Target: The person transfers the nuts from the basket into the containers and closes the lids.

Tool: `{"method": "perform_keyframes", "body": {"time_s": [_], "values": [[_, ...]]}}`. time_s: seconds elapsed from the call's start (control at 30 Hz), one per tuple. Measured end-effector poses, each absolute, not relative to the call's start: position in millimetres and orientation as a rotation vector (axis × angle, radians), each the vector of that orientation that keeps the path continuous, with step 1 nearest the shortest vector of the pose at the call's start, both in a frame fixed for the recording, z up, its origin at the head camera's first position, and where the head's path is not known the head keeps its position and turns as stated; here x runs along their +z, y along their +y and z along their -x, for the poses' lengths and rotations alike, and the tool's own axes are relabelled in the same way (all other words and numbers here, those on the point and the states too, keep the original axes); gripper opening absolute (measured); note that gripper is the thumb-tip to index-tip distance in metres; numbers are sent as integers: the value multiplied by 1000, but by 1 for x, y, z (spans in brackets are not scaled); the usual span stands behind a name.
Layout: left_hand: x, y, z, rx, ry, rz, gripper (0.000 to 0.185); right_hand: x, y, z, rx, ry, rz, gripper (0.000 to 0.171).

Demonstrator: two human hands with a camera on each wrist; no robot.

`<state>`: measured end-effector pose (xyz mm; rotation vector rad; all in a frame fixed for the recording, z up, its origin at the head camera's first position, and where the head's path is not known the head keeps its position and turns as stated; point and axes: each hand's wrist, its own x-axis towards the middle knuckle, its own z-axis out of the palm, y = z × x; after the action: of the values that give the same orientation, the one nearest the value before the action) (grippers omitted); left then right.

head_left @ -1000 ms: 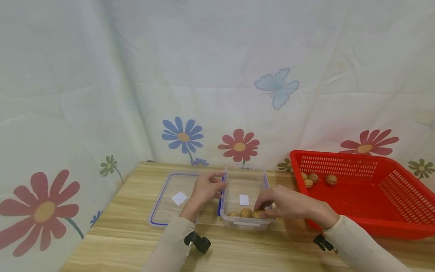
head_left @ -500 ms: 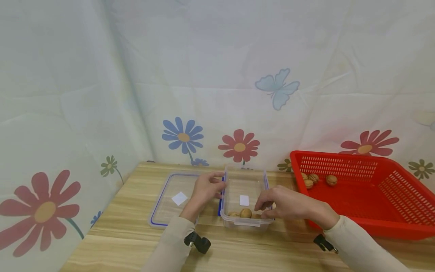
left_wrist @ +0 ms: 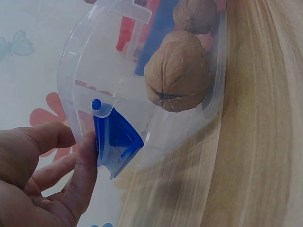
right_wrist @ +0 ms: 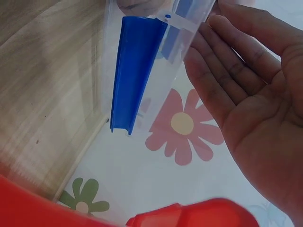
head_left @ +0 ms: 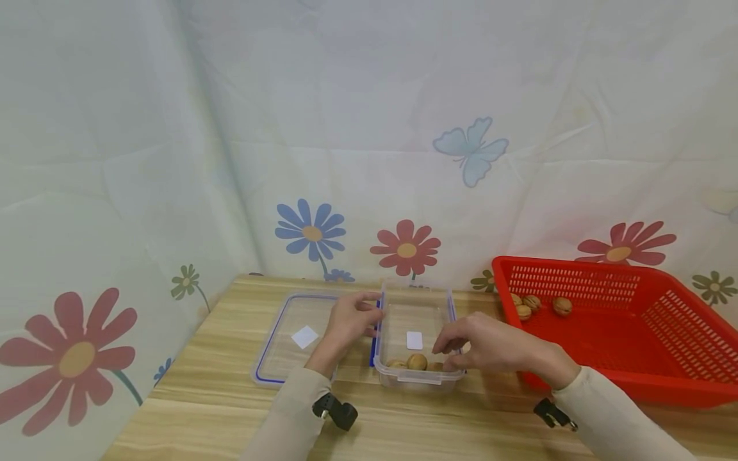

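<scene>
A clear plastic box (head_left: pixel 401 379) with blue side latches stands on the table, its top uncovered. Several walnuts sit along its near end, among them a middle walnut (head_left: pixel 417 362) and one partly below my right fingers. My left hand (head_left: pixel 353 318) pinches the box's left rim between thumb and fingers, beside a hanging blue latch (left_wrist: pixel 113 139). Over the box's right near corner is my right hand (head_left: pixel 487 344), fingers loosely bent and apart, holding nothing. The right wrist view shows its fingers reaching over the rim above the other blue latch (right_wrist: pixel 136 71).
To the left lies a clear lid (head_left: pixel 278 358) with a blue seal and a white label. A red basket (head_left: pixel 588 378) stands on the right, with several walnuts (head_left: pixel 562 306) at its left side. Patterned cloth (head_left: pixel 357 179) hangs behind the table.
My right fingers let go of a walnut, which now lies lower in the box's near right corner. The left hand keeps its place on the rim.
</scene>
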<state>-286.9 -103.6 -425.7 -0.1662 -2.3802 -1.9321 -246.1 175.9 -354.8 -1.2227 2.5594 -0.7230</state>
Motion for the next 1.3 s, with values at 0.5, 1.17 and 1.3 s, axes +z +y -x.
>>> {"method": "perform_keyframes", "body": {"time_s": [0.5, 1.17, 1.3], "values": [[-429, -104, 290, -1916, -2390, 151, 38, -321, 200, 243, -853, 2655, 1103, 26], [-428, -103, 289, -1919, -2392, 139, 38, -294, 256, 261, -834, 2916, 823, 31], [-427, -103, 288, -1910, -2390, 146, 38, -295, 269, 269, -835, 2922, 789, 34]]}}
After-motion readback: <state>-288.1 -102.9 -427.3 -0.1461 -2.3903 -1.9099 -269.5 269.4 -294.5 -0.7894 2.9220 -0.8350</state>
